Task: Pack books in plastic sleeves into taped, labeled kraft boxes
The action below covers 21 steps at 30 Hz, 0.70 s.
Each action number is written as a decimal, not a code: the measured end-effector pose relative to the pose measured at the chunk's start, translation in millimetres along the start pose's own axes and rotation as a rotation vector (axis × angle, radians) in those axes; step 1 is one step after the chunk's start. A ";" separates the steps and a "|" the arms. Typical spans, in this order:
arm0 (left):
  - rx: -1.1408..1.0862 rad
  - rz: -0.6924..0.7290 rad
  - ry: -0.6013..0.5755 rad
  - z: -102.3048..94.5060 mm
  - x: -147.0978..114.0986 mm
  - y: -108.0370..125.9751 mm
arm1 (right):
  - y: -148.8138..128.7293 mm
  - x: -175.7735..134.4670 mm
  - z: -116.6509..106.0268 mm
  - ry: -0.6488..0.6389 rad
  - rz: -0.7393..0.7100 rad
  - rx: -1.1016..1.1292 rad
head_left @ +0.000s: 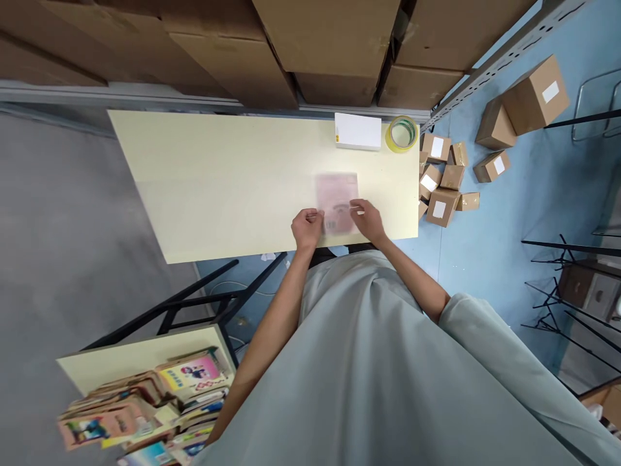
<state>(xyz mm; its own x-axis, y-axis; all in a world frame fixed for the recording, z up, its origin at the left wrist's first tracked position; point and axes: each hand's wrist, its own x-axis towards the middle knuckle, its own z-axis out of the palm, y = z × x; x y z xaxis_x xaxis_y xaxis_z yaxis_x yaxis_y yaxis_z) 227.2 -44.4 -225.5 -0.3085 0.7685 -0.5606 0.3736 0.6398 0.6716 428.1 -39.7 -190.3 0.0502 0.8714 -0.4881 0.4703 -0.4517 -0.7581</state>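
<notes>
A thin pink book [338,188], a little blurred, is over the pale yellow table [233,188] near its front edge. A barcode-like patch shows at its lower left, and a dark curved print at its lower right. My left hand [307,228] has its fingers curled together at the book's left edge. From the other side, my right hand [367,221] pinches the book's right edge between thumb and fingers. Whether the book touches the tabletop I cannot tell.
A white box [358,132] and a yellow tape roll [402,134] stand at the table's back right. Large cardboard boxes [330,39] fill the shelf beyond. Small cartons [442,206] lie on the floor at right. Stacked books [189,375] sit on a lower-left table.
</notes>
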 end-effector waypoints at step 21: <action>0.184 -0.033 0.070 6.7 23.4 -14.8 | 30.0 31.0 14.1 0.059 0.283 0.160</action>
<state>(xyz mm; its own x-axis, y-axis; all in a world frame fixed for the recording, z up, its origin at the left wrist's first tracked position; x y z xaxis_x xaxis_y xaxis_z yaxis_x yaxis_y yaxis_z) 220.3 -36.0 -251.8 -0.3806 0.7498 -0.5412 0.5141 0.6581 0.5501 431.3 -28.9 -234.2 0.2124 0.7142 -0.6669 0.2858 -0.6981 -0.6565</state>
